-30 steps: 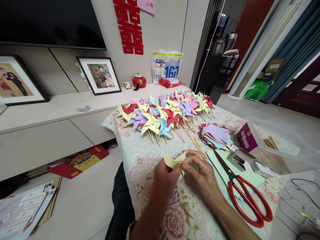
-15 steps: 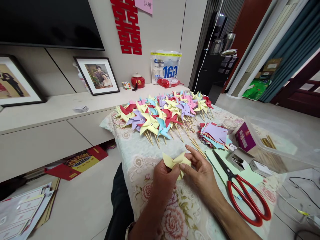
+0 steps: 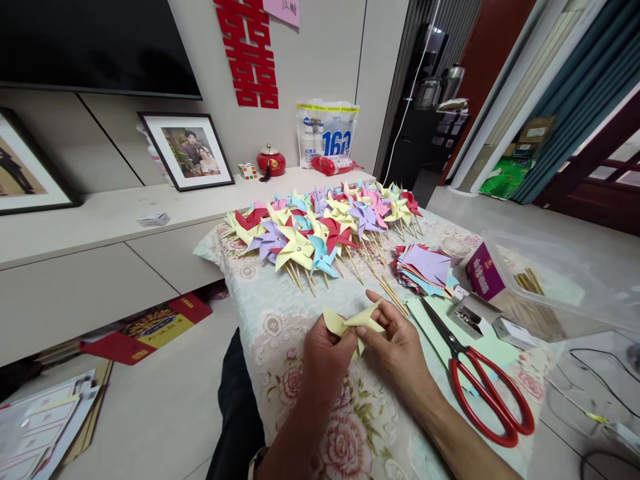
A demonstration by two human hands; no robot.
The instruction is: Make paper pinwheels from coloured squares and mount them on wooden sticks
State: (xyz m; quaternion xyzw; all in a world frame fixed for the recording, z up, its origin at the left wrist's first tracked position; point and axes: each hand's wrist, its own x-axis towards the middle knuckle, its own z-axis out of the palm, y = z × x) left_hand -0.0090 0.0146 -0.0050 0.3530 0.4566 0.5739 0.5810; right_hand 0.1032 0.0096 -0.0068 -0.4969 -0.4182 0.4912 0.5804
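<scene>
Between my hands, above the flowered tablecloth, is a pale yellow paper pinwheel (image 3: 363, 320) with some of its corners folded in to the middle. My left hand (image 3: 327, 350) pinches its left side, thumb near the centre. On the right side, my right hand (image 3: 395, 340) grips the paper between thumb and fingers, the index finger raised behind a folded blade. Several loose wooden sticks (image 3: 394, 295) lie just beyond my right hand. To its right are red-handled scissors (image 3: 480, 373), resting partly on light green paper sheets (image 3: 435, 327).
Many finished pinwheels (image 3: 295, 249) on sticks fill the table's far side. A stack of cut paper (image 3: 424, 267), an open small box of metal pins (image 3: 473, 317) and a clear plastic bin (image 3: 560, 287) with sticks stand at the right. Cables (image 3: 600, 380) lie on the floor.
A blade of the yellow pinwheel has been brought further over toward the centre by my right hand. Both hands keep hold of the paper; the view has shifted slightly.
</scene>
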